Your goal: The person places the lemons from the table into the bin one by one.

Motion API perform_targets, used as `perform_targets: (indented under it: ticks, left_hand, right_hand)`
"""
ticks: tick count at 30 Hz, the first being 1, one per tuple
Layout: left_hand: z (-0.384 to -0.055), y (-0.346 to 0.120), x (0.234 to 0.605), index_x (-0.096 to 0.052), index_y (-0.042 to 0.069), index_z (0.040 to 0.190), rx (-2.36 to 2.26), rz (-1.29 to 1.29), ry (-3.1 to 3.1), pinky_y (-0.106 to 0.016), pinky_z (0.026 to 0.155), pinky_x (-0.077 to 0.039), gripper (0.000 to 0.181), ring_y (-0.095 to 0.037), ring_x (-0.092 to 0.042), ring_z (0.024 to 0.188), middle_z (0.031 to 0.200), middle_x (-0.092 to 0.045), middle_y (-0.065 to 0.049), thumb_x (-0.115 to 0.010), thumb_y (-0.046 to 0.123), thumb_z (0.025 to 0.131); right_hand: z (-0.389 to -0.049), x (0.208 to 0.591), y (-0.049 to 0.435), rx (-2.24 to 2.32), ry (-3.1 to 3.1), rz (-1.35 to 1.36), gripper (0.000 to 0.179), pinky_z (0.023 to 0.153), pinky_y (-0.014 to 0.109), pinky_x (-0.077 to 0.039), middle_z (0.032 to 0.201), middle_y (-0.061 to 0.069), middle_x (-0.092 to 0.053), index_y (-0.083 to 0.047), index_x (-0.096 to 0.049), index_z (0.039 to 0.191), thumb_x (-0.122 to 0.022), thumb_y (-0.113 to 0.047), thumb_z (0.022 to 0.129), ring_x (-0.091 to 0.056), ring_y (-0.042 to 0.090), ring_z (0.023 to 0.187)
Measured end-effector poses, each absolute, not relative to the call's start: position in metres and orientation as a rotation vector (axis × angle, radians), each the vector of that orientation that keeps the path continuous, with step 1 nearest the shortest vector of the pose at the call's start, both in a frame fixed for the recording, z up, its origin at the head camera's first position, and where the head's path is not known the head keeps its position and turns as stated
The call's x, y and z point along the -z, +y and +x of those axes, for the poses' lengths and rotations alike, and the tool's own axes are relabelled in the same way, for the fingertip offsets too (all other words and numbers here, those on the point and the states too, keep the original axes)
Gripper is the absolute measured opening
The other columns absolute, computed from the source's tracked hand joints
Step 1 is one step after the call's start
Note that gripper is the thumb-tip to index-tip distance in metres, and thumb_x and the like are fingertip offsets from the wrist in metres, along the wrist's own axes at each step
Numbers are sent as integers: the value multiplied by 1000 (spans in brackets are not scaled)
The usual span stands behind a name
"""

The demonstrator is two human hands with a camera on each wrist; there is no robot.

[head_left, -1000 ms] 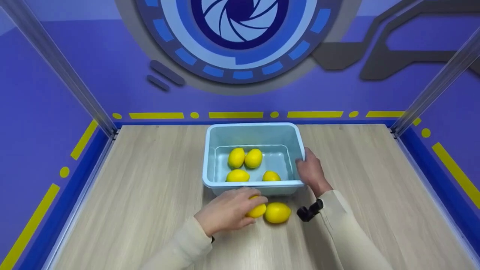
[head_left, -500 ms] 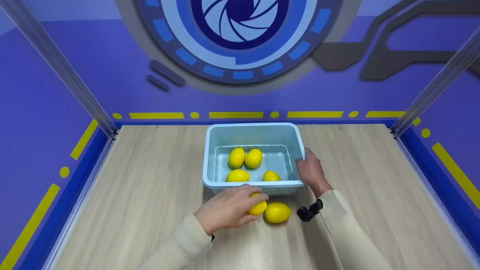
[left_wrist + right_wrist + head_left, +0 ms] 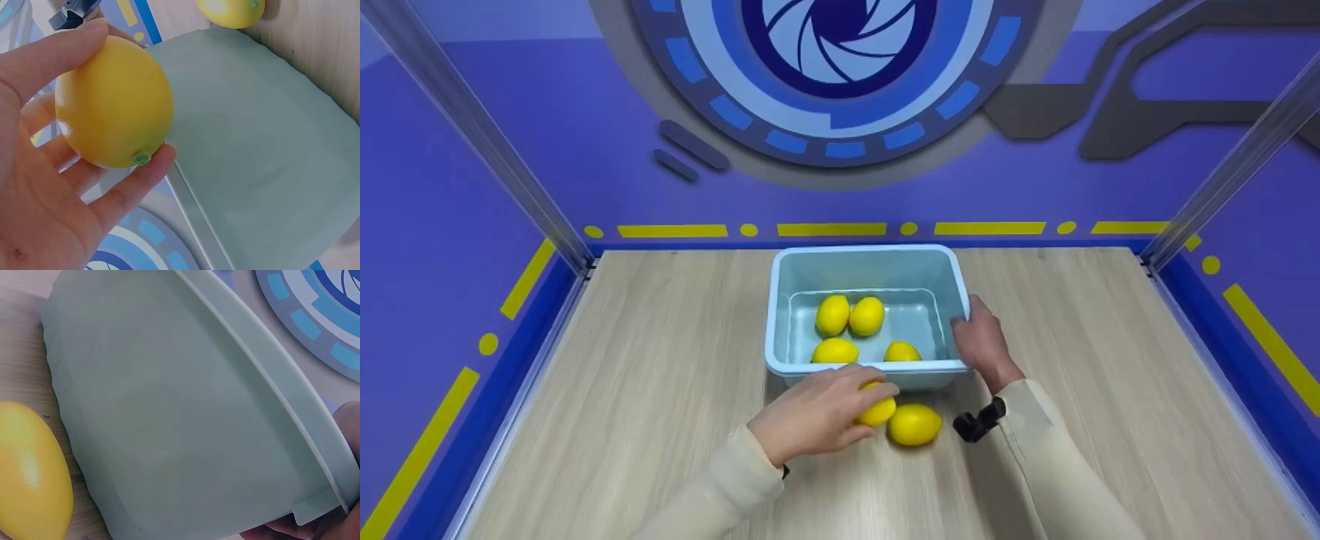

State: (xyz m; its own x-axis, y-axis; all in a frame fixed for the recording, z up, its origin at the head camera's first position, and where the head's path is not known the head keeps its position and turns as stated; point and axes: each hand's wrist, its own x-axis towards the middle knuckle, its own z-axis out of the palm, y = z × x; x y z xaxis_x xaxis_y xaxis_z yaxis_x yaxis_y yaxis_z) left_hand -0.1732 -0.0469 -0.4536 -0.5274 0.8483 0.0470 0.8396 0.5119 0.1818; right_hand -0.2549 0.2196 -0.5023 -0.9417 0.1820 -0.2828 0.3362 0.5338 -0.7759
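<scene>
In the head view my left hand (image 3: pixel 817 412) grips a yellow lemon (image 3: pixel 877 405) just in front of the bin's near wall. The left wrist view shows this lemon (image 3: pixel 115 104) between thumb and fingers, its green stem end toward the fingertips. My right hand (image 3: pixel 984 341) holds the right rim of a pale blue plastic bin (image 3: pixel 866 368), thumb inside; part of that hand (image 3: pixel 349 433) shows at the right wrist view's edge. Several lemons lie in the bin, including one at the back left (image 3: pixel 832 315). Another lemon (image 3: pixel 915 425) rests on the table before the bin.
The wood-grain table (image 3: pixel 675 360) ends at a blue-purple printed back wall (image 3: pixel 840 206) close behind the bin. Side walls with metal corner posts (image 3: pixel 510 142) enclose it left and right. A black wrist camera (image 3: pixel 979 421) hangs beside the lemon on the table.
My left hand has risen slightly toward the bin's near rim, with the lemon in its grip. The right hand, the bin and the other lemons stay where they were.
</scene>
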Motion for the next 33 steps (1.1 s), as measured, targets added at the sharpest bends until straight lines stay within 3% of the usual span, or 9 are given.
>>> perform_targets:
  ticks: [33]
  left_hand:
    - [-181, -46, 446, -51, 24, 135, -325, 1534, 2730, -27, 95, -52, 48, -14, -57, 107, 129, -57, 1, -67, 35, 90]
  right_hand:
    - [-255, 504, 218, 1376, 2594, 471, 45, 118, 53, -26, 150, 16, -40, -5, -33, 145, -34, -11, 100, -40, 32, 137]
